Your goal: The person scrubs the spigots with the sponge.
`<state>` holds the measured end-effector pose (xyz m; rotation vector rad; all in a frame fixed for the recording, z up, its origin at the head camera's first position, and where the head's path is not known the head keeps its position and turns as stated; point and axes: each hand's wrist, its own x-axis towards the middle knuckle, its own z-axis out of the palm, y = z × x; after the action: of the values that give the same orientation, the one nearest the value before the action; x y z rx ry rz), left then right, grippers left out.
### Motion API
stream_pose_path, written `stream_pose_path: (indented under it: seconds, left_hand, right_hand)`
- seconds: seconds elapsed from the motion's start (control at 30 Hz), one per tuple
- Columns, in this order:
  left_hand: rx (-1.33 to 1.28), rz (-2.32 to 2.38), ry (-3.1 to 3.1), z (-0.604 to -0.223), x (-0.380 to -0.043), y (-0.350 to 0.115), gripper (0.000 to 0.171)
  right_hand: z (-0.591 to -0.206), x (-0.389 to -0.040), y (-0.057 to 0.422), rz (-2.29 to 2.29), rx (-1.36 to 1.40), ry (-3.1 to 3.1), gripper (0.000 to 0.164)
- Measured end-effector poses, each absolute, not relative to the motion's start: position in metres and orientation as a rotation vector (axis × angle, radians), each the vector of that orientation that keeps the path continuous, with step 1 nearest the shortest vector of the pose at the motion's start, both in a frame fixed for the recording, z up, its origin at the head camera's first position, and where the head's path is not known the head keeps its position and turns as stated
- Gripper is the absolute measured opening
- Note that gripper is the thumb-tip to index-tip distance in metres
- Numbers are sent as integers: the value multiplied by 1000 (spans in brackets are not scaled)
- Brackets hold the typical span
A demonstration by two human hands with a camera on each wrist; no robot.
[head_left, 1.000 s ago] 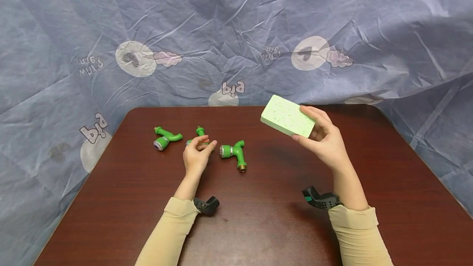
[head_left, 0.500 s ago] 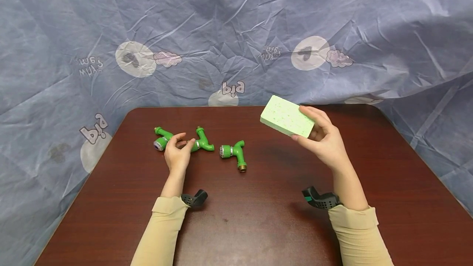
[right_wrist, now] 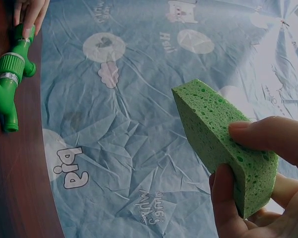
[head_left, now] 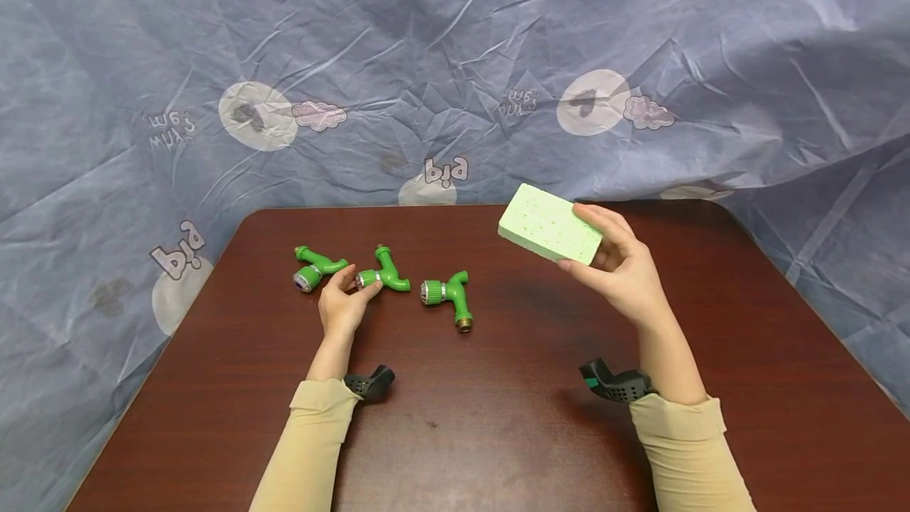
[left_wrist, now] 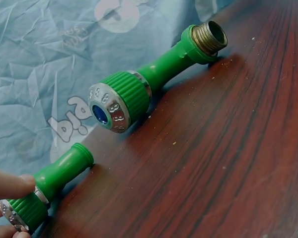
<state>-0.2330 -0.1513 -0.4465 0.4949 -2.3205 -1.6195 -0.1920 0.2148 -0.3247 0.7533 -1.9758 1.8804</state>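
Three green taps with ribbed knobs lie in a row on the left half of the brown table [head_left: 498,417]. My left hand [head_left: 344,303] is at the middle tap [head_left: 389,271], its thumb and fingers around the knob end. The left wrist view shows fingertips on that tap's silver collar and dial face. To its left lies another tap [head_left: 320,265]; to its right, a third tap [head_left: 457,299] with a brass thread. My right hand [head_left: 626,279] holds a light green sponge [head_left: 549,224] in the air, thumb on one side and fingers on the other. Pores cover the sponge's surface [right_wrist: 213,111].
A wrinkled blue-grey printed cloth [head_left: 391,85] hangs behind the table's far edge. Black wrist mounts [head_left: 371,383] sit on both forearms, just beyond the rolled cream sleeves [head_left: 313,433].
My left hand has moved left from over the middle tap to its knob end and taken hold there. The right hand with the sponge stays almost still.
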Motion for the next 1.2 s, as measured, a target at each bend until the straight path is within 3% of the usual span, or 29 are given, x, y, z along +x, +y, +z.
stream_pose_path:
  seconds: [0.63, 1.2]
  left_hand:
    - [388, -1805, -2233, -441, -234, -155, 51]
    - [74, -1906, -2035, -379, -215, -128, 46]
  right_hand:
    - [-324, -190, 213, 1906, 730, -1984, 67]
    - [-325, -191, 215, 1902, 756, -2005, 67]
